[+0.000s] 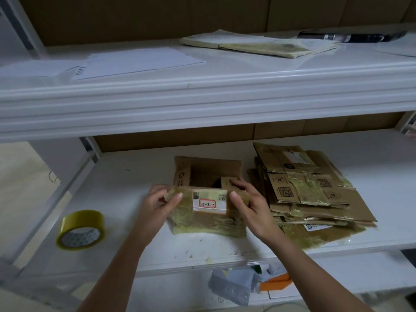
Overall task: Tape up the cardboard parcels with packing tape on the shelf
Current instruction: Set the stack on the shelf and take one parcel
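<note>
A small cardboard box (208,218) with old yellowish tape and a white label reading "3-3-3" stands on the white middle shelf (126,190), its top flaps open. My left hand (159,202) grips the box's upper left corner, thumb on the front flap. My right hand (246,198) grips the upper right corner, fingers over a side flap. A roll of yellow packing tape (81,229) lies on the shelf to the left, apart from both hands.
A pile of flattened, taped cardboard boxes (313,192) lies right of the box. The upper shelf (202,95) overhangs close above, holding white paper sheets (139,60), flattened cardboard (258,45) and a dark roll (351,37). Plastic bags (234,287) lie on the lower level.
</note>
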Demonstrator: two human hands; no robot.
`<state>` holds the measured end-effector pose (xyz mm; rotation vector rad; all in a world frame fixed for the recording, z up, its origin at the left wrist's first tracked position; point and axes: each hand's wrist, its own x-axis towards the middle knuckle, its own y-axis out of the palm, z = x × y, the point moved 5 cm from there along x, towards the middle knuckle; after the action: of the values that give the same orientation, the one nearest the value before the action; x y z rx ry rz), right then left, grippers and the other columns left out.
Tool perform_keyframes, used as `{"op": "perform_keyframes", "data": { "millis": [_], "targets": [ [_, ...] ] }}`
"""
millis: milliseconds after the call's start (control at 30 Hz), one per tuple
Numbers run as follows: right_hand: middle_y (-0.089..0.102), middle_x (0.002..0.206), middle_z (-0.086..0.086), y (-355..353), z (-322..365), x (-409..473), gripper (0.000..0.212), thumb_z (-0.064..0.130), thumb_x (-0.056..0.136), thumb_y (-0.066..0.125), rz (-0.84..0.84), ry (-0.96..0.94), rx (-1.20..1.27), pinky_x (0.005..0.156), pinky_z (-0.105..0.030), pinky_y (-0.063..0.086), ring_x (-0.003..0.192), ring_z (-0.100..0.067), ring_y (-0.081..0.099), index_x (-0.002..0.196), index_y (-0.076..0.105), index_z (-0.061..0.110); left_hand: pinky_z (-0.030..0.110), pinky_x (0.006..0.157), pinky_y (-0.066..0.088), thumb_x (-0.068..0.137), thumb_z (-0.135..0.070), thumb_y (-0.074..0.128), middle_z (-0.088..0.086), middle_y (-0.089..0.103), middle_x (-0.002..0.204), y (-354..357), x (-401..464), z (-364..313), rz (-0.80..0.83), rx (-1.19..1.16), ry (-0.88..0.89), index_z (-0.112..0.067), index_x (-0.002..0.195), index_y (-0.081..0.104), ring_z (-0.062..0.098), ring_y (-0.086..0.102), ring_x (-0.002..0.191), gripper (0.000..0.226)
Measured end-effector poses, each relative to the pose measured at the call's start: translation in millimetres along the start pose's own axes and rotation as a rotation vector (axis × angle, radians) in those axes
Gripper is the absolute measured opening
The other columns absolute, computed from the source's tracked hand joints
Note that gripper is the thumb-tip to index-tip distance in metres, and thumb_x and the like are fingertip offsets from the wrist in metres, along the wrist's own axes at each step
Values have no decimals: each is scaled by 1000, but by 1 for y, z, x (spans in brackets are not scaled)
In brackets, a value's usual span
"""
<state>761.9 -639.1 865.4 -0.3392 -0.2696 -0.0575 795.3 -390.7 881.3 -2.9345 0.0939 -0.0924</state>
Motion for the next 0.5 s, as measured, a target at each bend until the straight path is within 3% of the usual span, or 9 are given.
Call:
{"op": "perform_keyframes", "data": {
  "millis": [67,167,233,333,400,500],
  "targets": [
    [56,131,15,-2,-1,2,38,61,91,50,-13,33,15,108,-26,37,132,8,37,106,72,33,57,83,56,76,-30,70,16,62,104,-5,0,1,-21,-55,-3,-3,88,72,39,65,97,30],
    [55,121,14,-12,6,4,35,56,83,59,-94,38,-63,99,-37,49,116,-1,52,110,65,34,59,83,56,83,-18,72,11,68,99,-8,3,4,-35,-66,-14,-8,104,66,40,68,90,24],
    [44,129,11,-18,14,7,61,55,76,66,-134,47,-141,102,-30,45,117,-4,47,130,51,29,55,83,57,87,-12,71,2,58,120,-7,8,5,-45,-17,-23,-20,127,54,32,68,85,44],
    [24,151,6,-20,17,20,96,39,76,78,-89,89,-206,111,-24,29,134,-4,28,151,22,19,48,88,57,89,-12,69,-2,42,140,-4,15,8,-3,47,-83,-31,148,32,30,67,83,72],
    [18,158,6,-18,15,29,107,29,76,82,-27,126,-160,116,-35,31,143,-11,24,155,10,26,50,91,54,90,-9,67,-1,41,145,-2,19,12,42,9,-134,-31,153,22,28,62,77,81],
    [18,161,6,-14,11,38,111,26,77,82,56,218,-196,111,-49,38,146,-22,24,153,2,39,52,90,51,90,-3,66,1,45,143,1,23,15,75,-33,-207,-31,155,15,29,57,76,87]
  ]
}}
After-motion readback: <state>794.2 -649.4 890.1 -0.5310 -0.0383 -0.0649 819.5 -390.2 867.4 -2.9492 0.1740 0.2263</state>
